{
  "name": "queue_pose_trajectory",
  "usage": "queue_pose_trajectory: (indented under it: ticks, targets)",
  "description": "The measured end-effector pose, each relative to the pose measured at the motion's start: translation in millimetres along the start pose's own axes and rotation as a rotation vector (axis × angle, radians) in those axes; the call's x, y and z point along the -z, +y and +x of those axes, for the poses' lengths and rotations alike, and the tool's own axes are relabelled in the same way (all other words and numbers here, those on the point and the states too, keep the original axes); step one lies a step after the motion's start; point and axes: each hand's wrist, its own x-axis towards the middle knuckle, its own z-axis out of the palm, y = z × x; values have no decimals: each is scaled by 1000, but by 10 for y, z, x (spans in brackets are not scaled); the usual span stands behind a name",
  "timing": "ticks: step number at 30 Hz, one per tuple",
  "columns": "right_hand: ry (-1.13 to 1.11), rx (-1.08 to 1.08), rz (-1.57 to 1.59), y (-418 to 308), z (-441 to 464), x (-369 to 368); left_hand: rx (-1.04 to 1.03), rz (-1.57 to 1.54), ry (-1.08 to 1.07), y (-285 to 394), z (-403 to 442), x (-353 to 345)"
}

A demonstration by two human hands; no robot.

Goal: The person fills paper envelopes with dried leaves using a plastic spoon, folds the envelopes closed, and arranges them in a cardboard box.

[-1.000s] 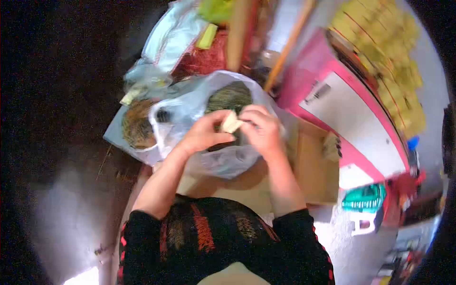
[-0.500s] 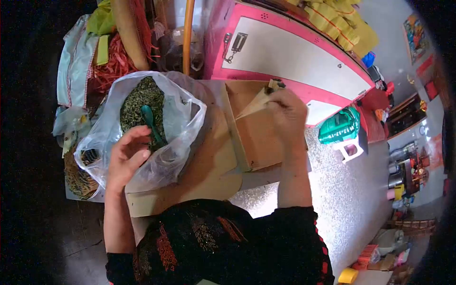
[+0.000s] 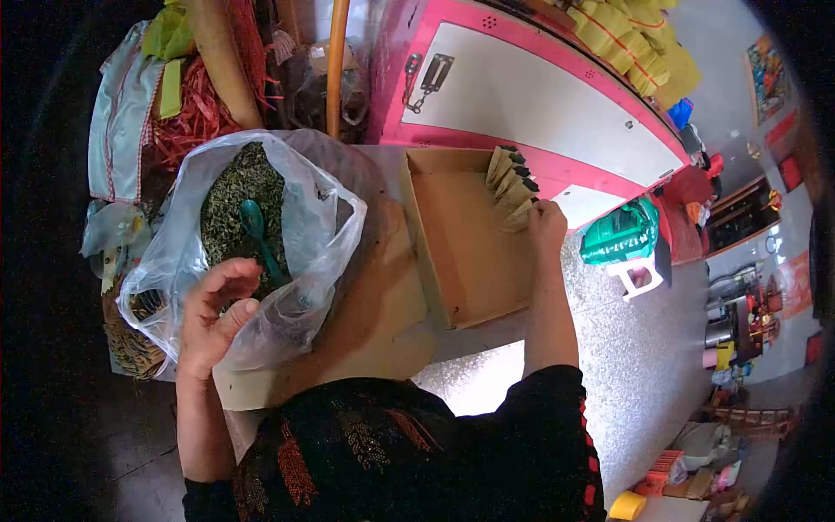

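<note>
My right hand (image 3: pixel 547 228) is at the right edge of a shallow cardboard box (image 3: pixel 465 252), its fingers pinched on the end of a small pale paper cone (image 3: pixel 519 217). Several like cones (image 3: pixel 503 171) with dark ends lie in a row in the box's upper right corner. My left hand (image 3: pixel 213 322) holds nothing, its fingers curved and apart, over the near edge of a white plastic bag (image 3: pixel 304 296). Inside the open bag lie dry green leaves (image 3: pixel 228 198), with a teal spoon (image 3: pixel 254 219) resting on them.
Behind the box stands a pink and white cabinet (image 3: pixel 522 83). An orange pole (image 3: pixel 337 70) rises behind the bag. Red shredded strips (image 3: pixel 196 109) and a pale cloth (image 3: pixel 122 122) lie at the upper left. A green bag (image 3: pixel 619 233) sits on a white stool at the right.
My right hand has gone from above the bag to the box with a cone and lowered it beside the others. My left hand has moved away from the cone to the bag's near side.
</note>
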Motion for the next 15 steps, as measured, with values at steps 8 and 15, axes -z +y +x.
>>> queue_pose_trajectory:
  ticks: [8,15]
  targets:
    - [-80,-39,-9,115,60,-92,-20,42,-27,6,12,10]
    - [-73,31,-29,146,110,-146,-22,80,-31,-23,6,-9]
